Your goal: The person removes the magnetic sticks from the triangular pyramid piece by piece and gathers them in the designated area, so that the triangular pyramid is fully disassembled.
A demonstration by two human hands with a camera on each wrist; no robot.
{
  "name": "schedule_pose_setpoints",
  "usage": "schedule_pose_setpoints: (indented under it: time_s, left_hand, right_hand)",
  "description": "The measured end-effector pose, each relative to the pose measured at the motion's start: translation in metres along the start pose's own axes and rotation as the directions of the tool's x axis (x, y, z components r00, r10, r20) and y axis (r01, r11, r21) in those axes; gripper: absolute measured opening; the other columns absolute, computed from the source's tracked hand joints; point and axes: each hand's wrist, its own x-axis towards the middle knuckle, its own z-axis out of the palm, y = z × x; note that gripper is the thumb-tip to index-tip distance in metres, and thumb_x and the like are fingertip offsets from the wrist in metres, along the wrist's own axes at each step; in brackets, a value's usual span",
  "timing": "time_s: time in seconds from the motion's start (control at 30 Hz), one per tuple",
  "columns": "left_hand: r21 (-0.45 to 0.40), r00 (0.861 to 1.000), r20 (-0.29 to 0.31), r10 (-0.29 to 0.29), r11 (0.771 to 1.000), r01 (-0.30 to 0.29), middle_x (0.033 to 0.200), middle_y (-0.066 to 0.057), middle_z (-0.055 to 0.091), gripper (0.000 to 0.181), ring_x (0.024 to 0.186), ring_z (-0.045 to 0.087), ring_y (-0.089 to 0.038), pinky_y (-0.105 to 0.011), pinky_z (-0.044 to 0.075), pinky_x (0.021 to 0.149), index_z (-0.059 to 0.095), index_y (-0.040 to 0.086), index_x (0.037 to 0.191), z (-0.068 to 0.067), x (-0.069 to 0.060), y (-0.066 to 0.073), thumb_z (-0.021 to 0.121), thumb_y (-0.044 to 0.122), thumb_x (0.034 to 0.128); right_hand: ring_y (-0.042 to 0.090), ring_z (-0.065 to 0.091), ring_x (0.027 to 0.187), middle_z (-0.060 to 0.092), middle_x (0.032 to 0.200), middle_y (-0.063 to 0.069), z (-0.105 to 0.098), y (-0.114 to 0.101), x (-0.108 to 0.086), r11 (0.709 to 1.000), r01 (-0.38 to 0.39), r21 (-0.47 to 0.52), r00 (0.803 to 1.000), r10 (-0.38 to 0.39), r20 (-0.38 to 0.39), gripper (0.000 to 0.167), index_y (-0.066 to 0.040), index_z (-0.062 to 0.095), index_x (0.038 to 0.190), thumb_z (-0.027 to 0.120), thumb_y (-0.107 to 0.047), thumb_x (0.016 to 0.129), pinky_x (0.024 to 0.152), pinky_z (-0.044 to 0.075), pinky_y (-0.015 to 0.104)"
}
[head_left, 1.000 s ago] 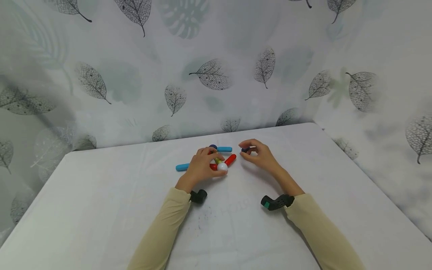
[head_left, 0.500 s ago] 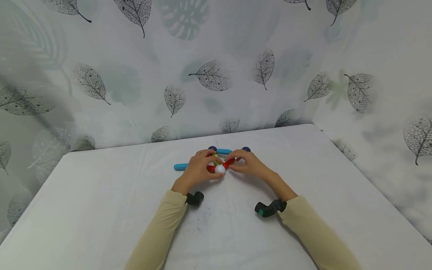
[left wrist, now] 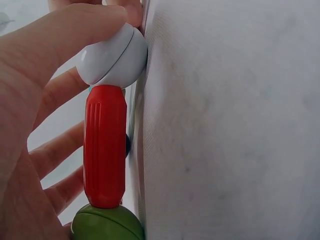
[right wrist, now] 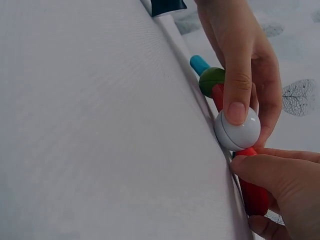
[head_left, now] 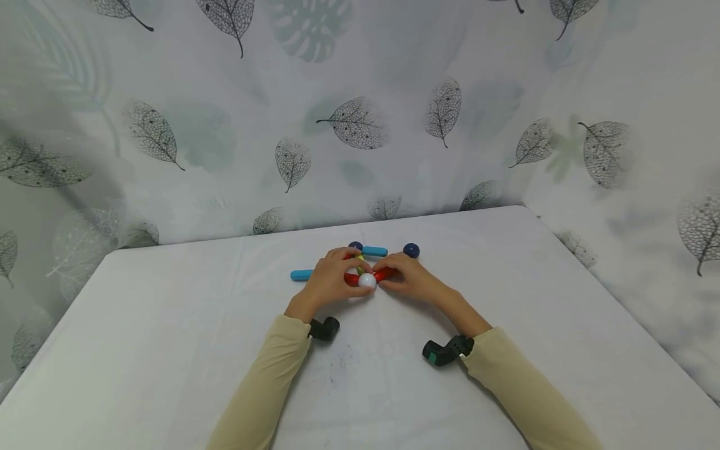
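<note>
My left hand (head_left: 330, 276) grips a glossy white ball (left wrist: 112, 57) of a ball-and-rod building toy, thumb on its near side. A red rod (left wrist: 105, 145) joins that ball to a green ball (left wrist: 107, 225) under the palm. With thumb and fingers, my right hand (head_left: 417, 279) pinches a second red rod (right wrist: 254, 197), whose end meets the white ball at the right. Beyond the hands, a yellow-green rod (head_left: 361, 265) shows in part. A dark blue ball (head_left: 355, 245) touches or nearly touches a light blue rod (head_left: 375, 251) behind them.
Another dark blue ball (head_left: 411, 250) lies on the white-covered table (head_left: 169, 350), just behind my right hand. A second light blue rod (head_left: 300, 275) sticks out left of my left hand. Leaf-patterned cloth (head_left: 225, 125) rises behind the table's far edge.
My right hand has let go of the dark blue ball, leaving it at the back right, then moved left and taken hold of the red rod. The left hand stays at the white ball.
</note>
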Motion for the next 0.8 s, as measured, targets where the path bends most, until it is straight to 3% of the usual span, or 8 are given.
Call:
schedule_pose_setpoints:
  time_s: [0.2, 0.8]
  left_hand:
    - [-0.001, 1.0, 0.007, 0.01, 1.0, -0.01, 0.142, -0.007, 0.049, 0.033, 0.137, 0.035, -0.033, -0.056, 0.033, 0.107, 0.071, 0.024, 0.108, 0.0, -0.0003, -0.0011, 0.078, 0.041, 0.0811]
    - [0.003, 1.0, 0.007, 0.012, 1.0, -0.012, 0.142, -0.008, 0.049, 0.034, 0.137, 0.035, -0.033, -0.057, 0.033, 0.107, 0.07, 0.025, 0.109, -0.0004, -0.0009, -0.0025, 0.077, 0.043, 0.0813]
  right_hand:
    - [0.02, 0.053, 0.094, 0.068, 0.108, 0.01, 0.0002, 0.0005, -0.0008, 1.0, -0.022, 0.015, 0.999, 0.022, 0.024, 0.025, -0.003, 0.068, 0.113, 0.071, -0.009, 0.089, 0.083, 0.049, 0.029]
    - [0.022, 0.052, 0.097, 0.068, 0.109, 0.008, 0.0015, -0.0012, -0.0013, 1.0, -0.002, 0.004, 0.999, 0.002, 0.036, 0.021, -0.004, 0.068, 0.111, 0.069, -0.009, 0.09, 0.087, 0.046, 0.036]
